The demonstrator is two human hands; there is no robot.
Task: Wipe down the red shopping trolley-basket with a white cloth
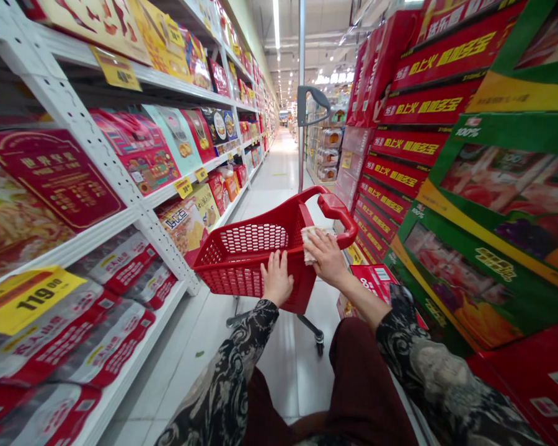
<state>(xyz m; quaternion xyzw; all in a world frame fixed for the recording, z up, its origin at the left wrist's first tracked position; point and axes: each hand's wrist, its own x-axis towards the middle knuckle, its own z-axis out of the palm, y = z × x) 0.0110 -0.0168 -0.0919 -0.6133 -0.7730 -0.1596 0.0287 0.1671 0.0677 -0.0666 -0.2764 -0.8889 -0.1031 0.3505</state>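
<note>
White shelving [81, 118], boxed goods on its levels, runs along the left edge of the tiled floor [177, 365]. Stacked cartons [413, 142] line the right edge. Between them, red cart [302, 285] on the floor; its long axis lies crosswise, low end towards the shelving, handle [343, 214] end towards the cartons.

Left hand [278, 282]: on the cart's near edge, about mid-length, fingers spread flat over the rim and pinching nothing. Its palm contact is hidden, so contact there is only probable.

Right hand [326, 257]: fingers curved over the pale cloth [307, 256], holding it pressed to the cart's near edge, just short of the handle-end corner.

Key relation: cloth directly under the right fingertips, handle just beyond that hand to the right; left hand farther along the same edge, a short gap from the cloth.
</note>
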